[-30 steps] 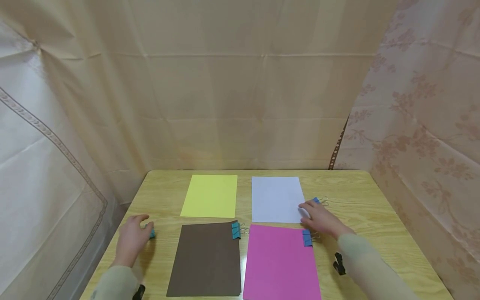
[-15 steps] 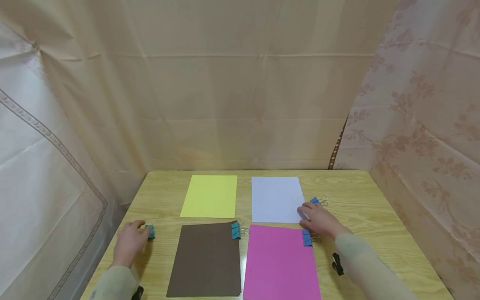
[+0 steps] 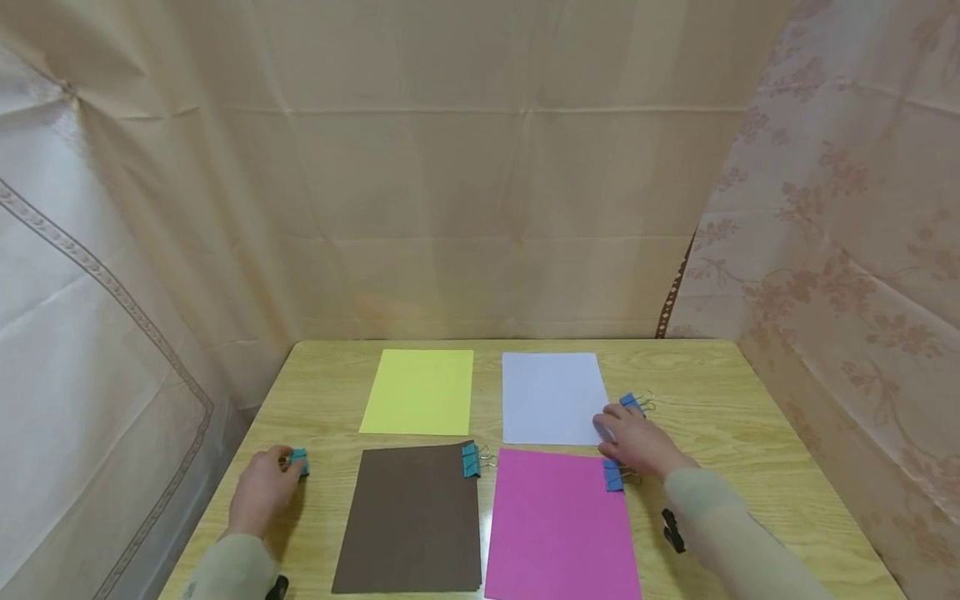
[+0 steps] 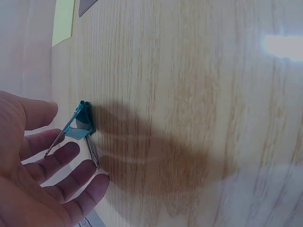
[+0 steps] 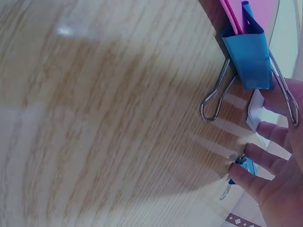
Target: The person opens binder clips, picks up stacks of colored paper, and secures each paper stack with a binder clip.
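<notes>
In the head view my left hand [image 3: 258,490] is at a teal binder clip [image 3: 299,462] on the left side of the table. The left wrist view has the clip [image 4: 83,120] standing on the wood, its wire handles spread beside my loosely bent fingers [image 4: 71,182]; the thumb and index finger stand apart. My right hand [image 3: 637,439] rests at the right edge of the white paper [image 3: 553,398], its thumb and index finger apart around the near corner. A blue binder clip [image 3: 632,403] lies just beyond its fingers. Another blue clip [image 5: 248,59] grips the magenta paper [image 3: 562,529] beside the thumb.
Yellow paper [image 3: 417,392] lies at the back left of the wooden table [image 3: 750,433]. In front of it is a brown paper stack [image 3: 408,521] with a teal binder clip [image 3: 471,460] at its upper right corner. Beige curtains [image 3: 480,183] surround the table.
My left hand has come down slightly, and its fingers are now at the teal clip's handle. My right hand has shifted slightly left along the white paper's edge; the papers lie as before.
</notes>
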A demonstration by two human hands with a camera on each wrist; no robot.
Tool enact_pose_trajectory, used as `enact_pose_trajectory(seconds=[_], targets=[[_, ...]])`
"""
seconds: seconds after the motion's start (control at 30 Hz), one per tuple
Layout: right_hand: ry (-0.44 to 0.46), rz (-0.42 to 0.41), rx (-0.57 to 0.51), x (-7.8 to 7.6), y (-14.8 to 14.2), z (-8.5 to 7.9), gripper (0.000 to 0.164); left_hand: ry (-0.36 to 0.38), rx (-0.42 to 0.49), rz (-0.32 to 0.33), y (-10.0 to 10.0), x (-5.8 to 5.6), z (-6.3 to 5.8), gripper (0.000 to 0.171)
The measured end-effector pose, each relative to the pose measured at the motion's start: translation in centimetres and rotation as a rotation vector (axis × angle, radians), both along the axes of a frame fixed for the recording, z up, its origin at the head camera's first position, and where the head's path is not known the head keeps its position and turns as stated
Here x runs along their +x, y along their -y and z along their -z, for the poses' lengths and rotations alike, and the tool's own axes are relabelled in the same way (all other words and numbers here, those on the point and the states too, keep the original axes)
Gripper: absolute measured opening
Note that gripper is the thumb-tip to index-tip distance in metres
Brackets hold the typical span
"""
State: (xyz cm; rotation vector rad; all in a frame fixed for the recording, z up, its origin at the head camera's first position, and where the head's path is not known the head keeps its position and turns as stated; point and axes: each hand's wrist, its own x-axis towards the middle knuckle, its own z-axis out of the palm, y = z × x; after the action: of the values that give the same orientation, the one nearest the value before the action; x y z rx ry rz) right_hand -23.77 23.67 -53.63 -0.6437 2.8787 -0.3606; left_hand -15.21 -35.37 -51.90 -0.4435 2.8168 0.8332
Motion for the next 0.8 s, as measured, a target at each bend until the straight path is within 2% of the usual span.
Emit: enact_pose_trajectory(seconds=[0.23, 0.47, 0.8], targets=[[-0.075, -0.017, 0.039, 0.0, 0.5, 0.4, 0.044, -0.029, -0.016, -0.012, -0.2, 0.0, 0.1, 0.053], [-0.020, 0.037, 0.072, 0.1, 1.6, 0.3, 0.049, -0.030, -0.022, -0.022, -0.4, 0.1, -0.1, 0.053], [0.005, 0.087, 0.103, 0.7, 2.9, 0.5, 0.058, -0.033, -0.040, -0.027, -0.4, 0.3, 0.1, 0.051]])
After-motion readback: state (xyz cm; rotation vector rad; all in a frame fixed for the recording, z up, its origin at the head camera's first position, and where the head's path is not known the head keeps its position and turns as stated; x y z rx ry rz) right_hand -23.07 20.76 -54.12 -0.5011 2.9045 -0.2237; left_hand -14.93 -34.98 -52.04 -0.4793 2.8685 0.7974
